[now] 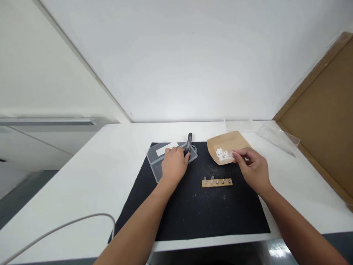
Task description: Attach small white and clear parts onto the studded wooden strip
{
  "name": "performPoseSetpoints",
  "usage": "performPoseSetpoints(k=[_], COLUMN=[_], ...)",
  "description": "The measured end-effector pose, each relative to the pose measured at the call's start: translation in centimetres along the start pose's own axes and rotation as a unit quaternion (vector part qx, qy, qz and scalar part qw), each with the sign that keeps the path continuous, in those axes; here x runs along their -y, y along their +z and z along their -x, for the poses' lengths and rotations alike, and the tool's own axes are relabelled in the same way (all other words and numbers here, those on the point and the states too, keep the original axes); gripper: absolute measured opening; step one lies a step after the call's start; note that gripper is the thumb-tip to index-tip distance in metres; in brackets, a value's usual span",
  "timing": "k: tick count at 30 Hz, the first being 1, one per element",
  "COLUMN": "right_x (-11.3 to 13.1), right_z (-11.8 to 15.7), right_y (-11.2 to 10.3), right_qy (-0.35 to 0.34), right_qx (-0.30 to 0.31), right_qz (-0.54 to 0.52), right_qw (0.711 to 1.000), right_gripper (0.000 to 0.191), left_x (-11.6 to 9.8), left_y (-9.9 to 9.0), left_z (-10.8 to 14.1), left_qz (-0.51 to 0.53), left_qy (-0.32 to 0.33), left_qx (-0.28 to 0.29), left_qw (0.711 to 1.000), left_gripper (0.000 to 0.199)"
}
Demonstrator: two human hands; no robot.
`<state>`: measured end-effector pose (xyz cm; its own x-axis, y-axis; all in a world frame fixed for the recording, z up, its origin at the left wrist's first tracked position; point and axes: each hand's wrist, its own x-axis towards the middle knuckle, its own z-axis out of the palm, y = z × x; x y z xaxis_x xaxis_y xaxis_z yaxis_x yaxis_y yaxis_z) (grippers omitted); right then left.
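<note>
My left hand (175, 163) is closed around a tool with a dark curved handle (189, 142), which sticks up between thumb and forefinger; its lower end is hidden. Under that hand lies an open clear plastic case (156, 170) with a white label. My right hand (252, 165) pinches a small clear piece (231, 154) at the front right edge of a brown paper tray (230, 139). Small white pieces (222, 154) lie heaped in the tray. Between my hands, a small wooden strip (217, 183) carries several metal studs, two with clear pointed tips standing on them.
A black mat (193, 217) sprinkled with white crumbs covers the middle of the white table (68, 195). Clear plastic lids (278, 138) lie at the back right, near a cardboard box (322, 99). A cable (68, 219) curves across the front left.
</note>
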<state>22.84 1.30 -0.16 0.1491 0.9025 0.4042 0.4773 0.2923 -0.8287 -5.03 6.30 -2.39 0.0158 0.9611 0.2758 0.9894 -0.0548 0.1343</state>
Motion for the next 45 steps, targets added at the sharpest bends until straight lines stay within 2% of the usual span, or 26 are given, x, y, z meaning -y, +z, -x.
performPoseSetpoints(k=[3, 5, 10, 14, 18, 23, 26, 28, 32, 38, 41, 45], right_x=[-0.4, -0.7, -1.2, -1.1, -0.5, -0.4, -0.3, -0.2, -0.1, -0.1, 0.2, 0.1], right_z=[-0.2, -0.3, -0.4, -0.3, 0.0, 0.2, 0.0, -0.2, -0.5, 0.0, -0.1, -0.6], right_y=[0.1, 0.2, 0.7, 0.9, 1.2, 1.6, 1.9, 2.2, 2.7, 3.7, 3.8, 3.7], right_qy=[-0.01, -0.008, 0.028, -0.004, -0.051, -0.059, -0.078, -0.111, -0.176, -0.216, -0.219, -0.197], right_qx=[-0.004, 0.011, 0.016, 0.004, 0.001, -0.015, -0.028, -0.033, -0.031, -0.003, -0.005, -0.026], right_qz=[0.008, 0.004, -0.021, 0.019, 0.062, 0.076, 0.088, 0.117, 0.219, 0.315, 0.321, 0.302], right_qw=[1.0, 1.0, 0.999, 1.0, 0.997, 0.995, 0.993, 0.986, 0.959, 0.924, 0.921, 0.933], right_gripper=[0.021, 0.021, 0.027, 0.026, 0.023, 0.021, 0.021, 0.021, 0.025, 0.027, 0.027, 0.026], left_x=[0.1, -0.2, -2.0, -3.2, -4.0, -4.8, -5.1, -5.3, -5.5, -5.5, -5.6, -5.7], left_y=[-0.2, -0.4, -0.4, -0.2, -0.3, -0.4, -0.5, -0.6, -0.6, -0.5, -0.8, -0.9], left_z=[-0.2, -0.1, 0.5, 1.3, 2.0, 2.5, 2.7, 2.8, 2.9, 3.1, 3.1, 3.2], left_qz=[0.029, 0.073, 0.228, 0.319, 0.358, 0.411, 0.421, 0.409, 0.376, 0.35, 0.352, 0.352], left_qy=[0.025, 0.068, 0.166, 0.214, 0.22, 0.236, 0.257, 0.27, 0.288, 0.283, 0.277, 0.283], left_qx=[-0.061, -0.099, -0.142, -0.139, -0.152, -0.101, -0.093, -0.108, -0.156, -0.183, -0.188, -0.187], left_qw=[0.997, 0.99, 0.949, 0.913, 0.895, 0.875, 0.865, 0.865, 0.866, 0.874, 0.874, 0.872], left_gripper=[0.019, 0.018, 0.019, 0.017, 0.017, 0.019, 0.018, 0.02, 0.022, 0.022, 0.021, 0.021])
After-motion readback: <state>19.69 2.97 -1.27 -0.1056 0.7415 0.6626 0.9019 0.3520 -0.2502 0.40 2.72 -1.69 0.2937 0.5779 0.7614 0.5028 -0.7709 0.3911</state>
